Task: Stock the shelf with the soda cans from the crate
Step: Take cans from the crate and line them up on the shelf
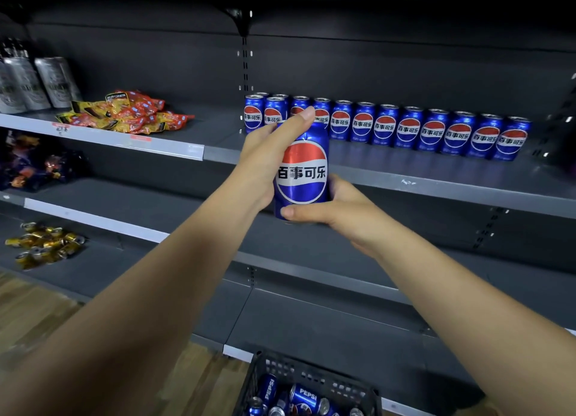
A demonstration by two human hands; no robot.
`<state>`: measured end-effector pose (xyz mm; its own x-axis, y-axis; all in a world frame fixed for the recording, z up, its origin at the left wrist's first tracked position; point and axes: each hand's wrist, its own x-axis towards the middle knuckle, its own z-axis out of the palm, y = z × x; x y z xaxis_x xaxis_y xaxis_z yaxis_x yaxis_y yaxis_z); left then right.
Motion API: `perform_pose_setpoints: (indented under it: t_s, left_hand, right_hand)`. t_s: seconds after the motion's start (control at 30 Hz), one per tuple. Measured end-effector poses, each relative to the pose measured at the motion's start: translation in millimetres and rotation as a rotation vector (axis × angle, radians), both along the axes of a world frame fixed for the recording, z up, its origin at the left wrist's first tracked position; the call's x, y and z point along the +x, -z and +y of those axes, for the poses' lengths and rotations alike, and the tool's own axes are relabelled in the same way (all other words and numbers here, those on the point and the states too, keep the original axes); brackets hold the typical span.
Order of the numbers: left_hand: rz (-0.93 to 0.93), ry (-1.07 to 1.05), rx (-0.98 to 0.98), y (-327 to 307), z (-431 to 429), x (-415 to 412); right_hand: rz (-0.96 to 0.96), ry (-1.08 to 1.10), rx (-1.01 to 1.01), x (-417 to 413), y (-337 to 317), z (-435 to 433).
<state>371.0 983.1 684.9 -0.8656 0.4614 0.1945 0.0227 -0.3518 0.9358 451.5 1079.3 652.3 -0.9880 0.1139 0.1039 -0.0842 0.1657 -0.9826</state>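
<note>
One soda can point(301, 172) gripped between both hands point(265, 163) point(343, 211).

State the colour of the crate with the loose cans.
The crate is black; the head view shows it.

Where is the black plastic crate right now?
In the head view, the black plastic crate sits at the bottom edge, just right of centre, in front of the lowest grey shelf, with blue soda cans lying inside it.
</note>
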Motion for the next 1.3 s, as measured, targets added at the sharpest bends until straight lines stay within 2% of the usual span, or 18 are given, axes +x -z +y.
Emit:
perform_pose_setpoints:
  t_s: [0.13,0.23,0.3,0.4,0.5,0.63,0.87,1.07,1.3]
  left_hand:
    - [0.050,0.008,0.009,7,10,-2]
    - [-0.001,-0.096,-0.004,14,12,-14]
    - [0.011,-0.216,-0.108,22,9,-25]
    - [0.135,-0.342,-0.269,41,1,-44]
    - [0.188,-0.305,-0.372,55,-4,-65]
    - [0.171,-0.238,-0.413,58,-3,-97]
    - [0.253,-0.078,-0.537,65,-1,-177]
    - [0.308,-0.099,-0.470,65,8,-251]
    - [0.437,-0.126,-0.408,65,23,-303]
  right_hand:
    - [0.019,0.075,0.045,-4,3,10]
    - [0.008,0.146,0.065,-12,10,16]
    - [-0.001,0.197,0.068,-17,16,20]
    - [-0.010,0.259,0.058,-27,22,28]
    - [-0.022,0.290,0.110,-42,26,36]
    - [-0.012,0.323,0.178,-72,24,42]
    - [0.076,0.456,0.192,-157,12,39]
    - [0.103,0.572,0.253,-224,16,42]
    - [0.040,0.704,0.315,-281,31,64]
